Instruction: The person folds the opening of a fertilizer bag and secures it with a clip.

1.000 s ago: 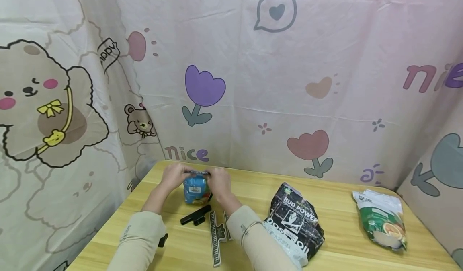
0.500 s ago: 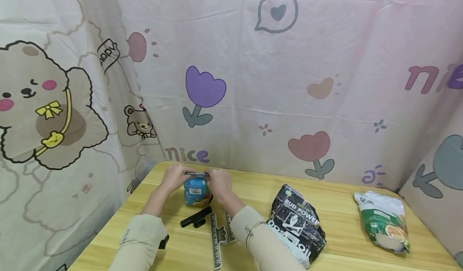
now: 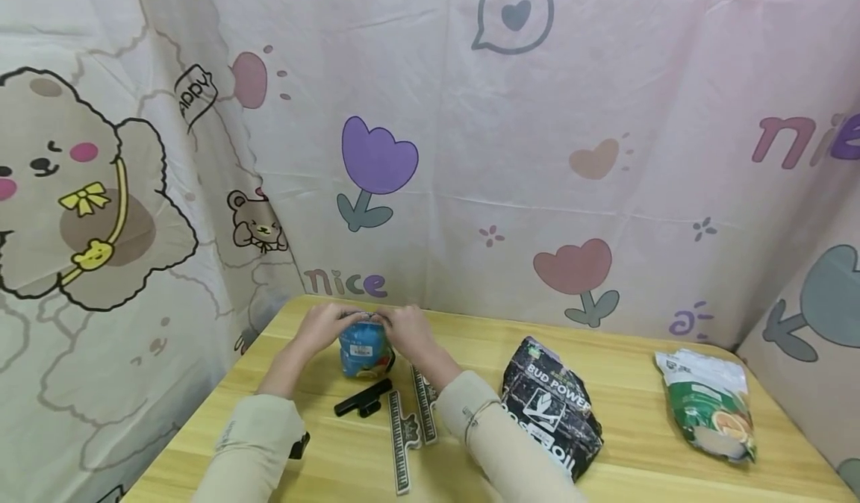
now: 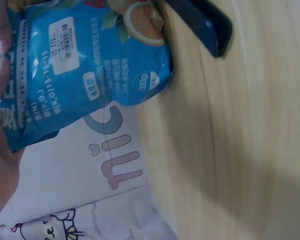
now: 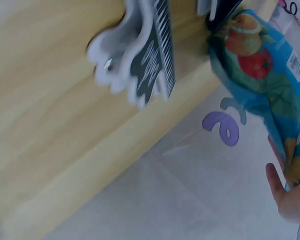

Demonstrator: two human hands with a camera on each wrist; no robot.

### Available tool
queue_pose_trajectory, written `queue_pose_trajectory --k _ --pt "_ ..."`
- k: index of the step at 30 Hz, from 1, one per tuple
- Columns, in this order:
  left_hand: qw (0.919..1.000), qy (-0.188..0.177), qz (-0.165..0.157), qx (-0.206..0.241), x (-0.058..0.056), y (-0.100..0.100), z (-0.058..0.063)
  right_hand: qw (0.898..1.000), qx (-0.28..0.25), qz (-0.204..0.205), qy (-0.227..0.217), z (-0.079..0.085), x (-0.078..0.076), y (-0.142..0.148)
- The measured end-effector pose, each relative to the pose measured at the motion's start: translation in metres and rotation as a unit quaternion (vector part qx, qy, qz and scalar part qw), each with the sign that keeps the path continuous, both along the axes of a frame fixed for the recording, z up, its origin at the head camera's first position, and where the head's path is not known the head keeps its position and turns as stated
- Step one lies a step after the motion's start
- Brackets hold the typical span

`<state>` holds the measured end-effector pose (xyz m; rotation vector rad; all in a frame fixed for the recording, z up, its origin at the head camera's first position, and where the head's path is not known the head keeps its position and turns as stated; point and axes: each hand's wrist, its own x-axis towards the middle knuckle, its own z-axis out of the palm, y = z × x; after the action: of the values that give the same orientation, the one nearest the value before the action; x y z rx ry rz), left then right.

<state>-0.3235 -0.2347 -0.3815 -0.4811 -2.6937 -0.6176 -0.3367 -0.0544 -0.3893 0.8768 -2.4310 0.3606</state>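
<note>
A blue bag [image 3: 363, 350] with fruit pictures and a barcode label stands upright near the table's far left edge. My left hand [image 3: 324, 325] pinches the left part of its top edge. The right hand [image 3: 406, 329] pinches the right part, with the two thumbs close together. In the left wrist view the left hand [image 4: 2, 170] has its thumb on the front of the bag [image 4: 85, 55]. The right wrist view shows the right hand [image 5: 296, 200] at the top corner of the bag. The fingers behind the bag are mostly hidden.
Just in front of the bag lies a black bag clip [image 3: 363, 398]. Two clips with a piano-key pattern, a nearer one [image 3: 399, 443] and a farther one [image 3: 425, 406], lie beside it. A black bag [image 3: 552, 406] and a green-and-white bag [image 3: 708, 406] lie to the right.
The thumbs have come closer together over the bag's top edge, where a dark strip showed between the hands before. The right forearm has shifted right, so more of the farther piano-pattern clip shows.
</note>
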Motion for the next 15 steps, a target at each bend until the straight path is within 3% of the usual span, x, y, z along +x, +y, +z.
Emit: queue_pose_trajectory --k 6,15 --pt "0.9996 0.022 0.019 0.004 -0.0033 0.0051 -0.0053 0.999 -0.018 -0.034 0.002 -0.0028 0.0012 -0.0039" --pt "0.9993 -0.025 -0.010 0.025 -0.0020 -0.0005 0.0019 0.995 -0.042 -0.007 -0.087 0.0013 -0.0008 0.0007"
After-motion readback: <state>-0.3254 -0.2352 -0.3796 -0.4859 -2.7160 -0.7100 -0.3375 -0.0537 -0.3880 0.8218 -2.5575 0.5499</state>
